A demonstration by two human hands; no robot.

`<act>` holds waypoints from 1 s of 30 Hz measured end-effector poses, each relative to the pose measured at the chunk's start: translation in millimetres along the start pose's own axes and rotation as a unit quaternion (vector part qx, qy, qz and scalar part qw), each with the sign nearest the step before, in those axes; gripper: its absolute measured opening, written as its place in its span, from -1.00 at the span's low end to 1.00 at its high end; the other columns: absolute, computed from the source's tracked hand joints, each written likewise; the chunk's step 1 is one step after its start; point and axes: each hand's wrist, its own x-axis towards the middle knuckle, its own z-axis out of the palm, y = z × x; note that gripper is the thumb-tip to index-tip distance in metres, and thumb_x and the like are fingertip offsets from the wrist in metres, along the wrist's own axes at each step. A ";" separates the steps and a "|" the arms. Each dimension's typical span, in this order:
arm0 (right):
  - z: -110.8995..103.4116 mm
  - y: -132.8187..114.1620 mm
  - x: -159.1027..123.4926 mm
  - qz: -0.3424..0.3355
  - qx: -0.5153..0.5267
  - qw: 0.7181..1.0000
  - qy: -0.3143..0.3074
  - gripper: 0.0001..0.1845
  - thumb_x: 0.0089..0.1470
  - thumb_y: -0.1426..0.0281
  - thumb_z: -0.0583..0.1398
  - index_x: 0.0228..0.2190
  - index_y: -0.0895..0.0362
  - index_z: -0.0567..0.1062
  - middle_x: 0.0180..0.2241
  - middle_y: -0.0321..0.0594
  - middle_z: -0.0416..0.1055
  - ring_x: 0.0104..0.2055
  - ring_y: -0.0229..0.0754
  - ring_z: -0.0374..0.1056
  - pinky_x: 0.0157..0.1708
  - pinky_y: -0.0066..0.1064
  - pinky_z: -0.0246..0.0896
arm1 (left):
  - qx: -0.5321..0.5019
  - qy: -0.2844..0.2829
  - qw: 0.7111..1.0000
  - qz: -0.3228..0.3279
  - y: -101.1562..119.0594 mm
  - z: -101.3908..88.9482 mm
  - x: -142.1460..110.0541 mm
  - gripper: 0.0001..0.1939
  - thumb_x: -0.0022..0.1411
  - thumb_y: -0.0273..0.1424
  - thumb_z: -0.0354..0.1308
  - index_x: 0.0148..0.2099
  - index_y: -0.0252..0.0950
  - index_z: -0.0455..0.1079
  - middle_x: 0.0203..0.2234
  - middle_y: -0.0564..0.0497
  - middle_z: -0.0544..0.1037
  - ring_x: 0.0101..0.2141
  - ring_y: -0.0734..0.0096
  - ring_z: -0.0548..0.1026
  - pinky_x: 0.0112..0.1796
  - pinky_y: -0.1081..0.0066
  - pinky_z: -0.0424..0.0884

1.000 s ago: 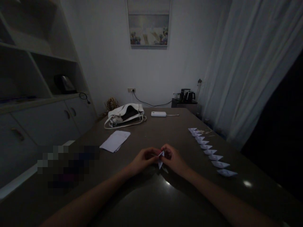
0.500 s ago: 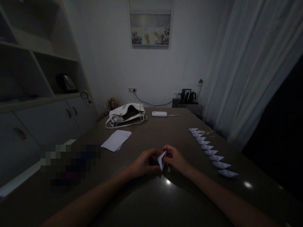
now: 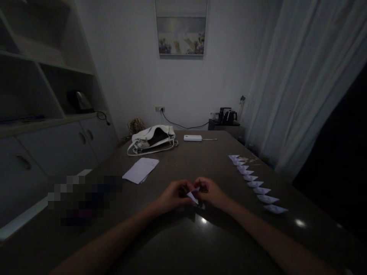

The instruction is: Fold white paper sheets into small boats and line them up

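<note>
Between my two hands, just above the dark table (image 3: 177, 236), is a small folded white paper (image 3: 193, 197). My left hand (image 3: 174, 196) pinches its left side between thumb and fingers. On the other side, my right hand (image 3: 210, 193) grips it with curled fingers. The fingers cover part of the paper, so its full shape is hidden. Off to the right, several folded paper boats (image 3: 254, 184) stand in a slanting row along the table. A stack of white paper sheets (image 3: 141, 170) lies to the left, beyond my left hand.
A white handbag (image 3: 153, 138) sits open toward the far end of the table. Right of it lies a white power bank (image 3: 192, 138) with a short cable. Small scraps (image 3: 250, 160) lie beside the farthest boats. The left edge holds a blurred-out patch.
The folded paper has turned in my fingers and shows a flatter, more tilted shape, with a flap at the upper right. Both hands stay in nearly the same place.
</note>
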 end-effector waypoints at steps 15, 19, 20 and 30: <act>-5.8 -5.4 0.4 0.005 0.041 0.999 0.008 -0.50 -0.05 -0.04 0.18 -0.40 0.19 0.43 -0.53 -0.30 0.34 -0.54 -0.33 0.27 -0.58 -0.53 0.15 | -0.128 0.053 0.988 -0.075 -3.6 -3.4 6.6 -0.61 -0.10 -0.22 0.36 -0.39 -0.38 0.29 -0.51 0.07 0.46 -0.47 0.48 0.42 -0.41 0.49 0.30; -4.7 -4.7 -1.1 -0.003 -0.006 1.000 0.005 -0.52 -0.08 0.02 0.23 -0.32 0.20 0.47 -0.48 -0.26 0.39 -0.53 -0.33 0.27 -0.56 -0.52 0.15 | -0.117 0.051 0.988 -0.085 -6.7 -3.1 7.1 -0.61 -0.09 -0.21 0.34 -0.40 -0.39 0.28 -0.53 0.08 0.44 -0.50 0.51 0.39 -0.44 0.51 0.27; -4.2 -4.2 -1.3 -0.003 -0.018 1.000 0.006 -0.54 -0.09 0.05 0.25 -0.32 0.21 0.47 -0.48 -0.25 0.40 -0.53 -0.33 0.26 -0.55 -0.52 0.15 | -0.113 0.049 0.989 -0.087 -7.4 -2.7 6.9 -0.61 -0.08 -0.21 0.34 -0.40 -0.39 0.28 -0.54 0.08 0.43 -0.50 0.52 0.38 -0.45 0.51 0.26; -2.7 -5.7 -1.2 0.008 -0.026 0.999 0.031 -0.64 -0.11 0.14 0.28 -0.45 0.22 0.48 -0.56 -0.29 0.36 -0.57 -0.34 0.22 -0.55 -0.50 0.10 | -0.075 0.036 0.993 -0.084 -3.5 -0.2 4.2 -0.62 0.01 -0.15 0.27 -0.37 -0.39 0.30 -0.53 0.09 0.40 -0.49 0.51 0.37 -0.46 0.53 0.24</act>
